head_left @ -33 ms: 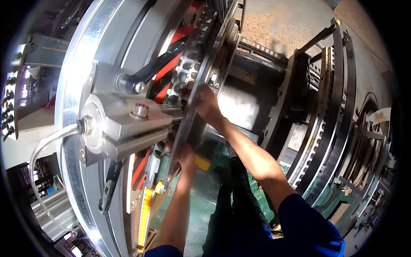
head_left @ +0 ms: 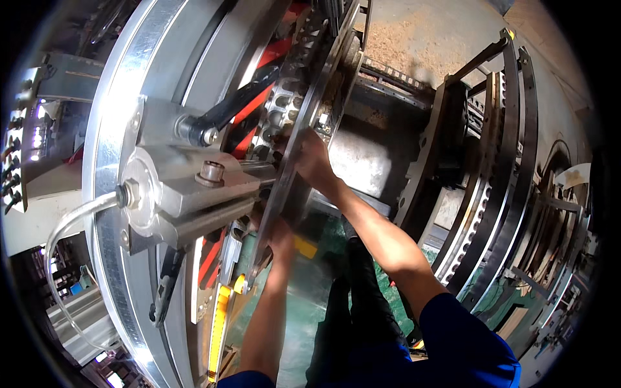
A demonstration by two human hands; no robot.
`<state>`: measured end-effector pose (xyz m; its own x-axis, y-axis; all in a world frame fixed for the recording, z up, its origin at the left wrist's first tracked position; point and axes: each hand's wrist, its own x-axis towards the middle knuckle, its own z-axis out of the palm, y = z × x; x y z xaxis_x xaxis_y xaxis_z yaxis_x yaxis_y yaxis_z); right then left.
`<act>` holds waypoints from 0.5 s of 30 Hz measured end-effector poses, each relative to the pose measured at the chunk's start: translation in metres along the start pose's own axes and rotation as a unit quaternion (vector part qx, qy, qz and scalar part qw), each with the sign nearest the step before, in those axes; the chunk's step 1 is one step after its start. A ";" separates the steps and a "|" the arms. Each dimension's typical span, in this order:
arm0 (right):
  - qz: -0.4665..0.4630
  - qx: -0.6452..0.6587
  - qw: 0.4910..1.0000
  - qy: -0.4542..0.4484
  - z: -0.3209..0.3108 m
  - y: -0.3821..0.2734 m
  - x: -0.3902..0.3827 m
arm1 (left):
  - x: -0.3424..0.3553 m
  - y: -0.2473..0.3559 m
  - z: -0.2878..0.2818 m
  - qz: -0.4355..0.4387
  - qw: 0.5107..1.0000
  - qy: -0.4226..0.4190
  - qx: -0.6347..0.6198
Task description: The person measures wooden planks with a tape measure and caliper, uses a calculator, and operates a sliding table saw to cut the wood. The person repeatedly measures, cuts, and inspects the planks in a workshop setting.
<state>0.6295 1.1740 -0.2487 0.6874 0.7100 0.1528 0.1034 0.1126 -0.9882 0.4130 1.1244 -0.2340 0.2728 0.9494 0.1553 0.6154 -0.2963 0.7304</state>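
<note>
My right hand (head_left: 314,158) is at a long steel rail (head_left: 279,204), its fingers curled past the edge beside a holed metal strip (head_left: 281,103) and partly hidden. Lower down, my left hand (head_left: 278,233) reaches behind the same rail with its fingers mostly out of sight. To their left is a silver pneumatic cylinder (head_left: 191,194) with a bolt on top and a clear hose (head_left: 71,226) curving from its end. A black rod (head_left: 239,97) crosses red parts above it. A yellow scale strip (head_left: 220,326) stands below my left hand.
Parallel dark rails (head_left: 511,181) on a frame run along the right. A bare metal plate (head_left: 359,158) lies between the machine sides. A sawdust-strewn floor (head_left: 414,39) shows at the top, green floor (head_left: 301,284) around my legs. A curved silver beam (head_left: 110,271) borders the left.
</note>
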 end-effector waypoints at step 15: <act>0.017 -0.287 0.957 -0.025 -0.068 -0.167 -0.146 | -0.143 0.037 -0.077 -0.017 0.953 -0.299 0.038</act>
<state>0.5606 1.0042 -0.1063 0.6645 0.7398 0.1058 0.4693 -0.3029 -0.8295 0.3397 0.9861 -0.1780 0.6109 0.7359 -0.2919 0.6769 -0.2943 0.6747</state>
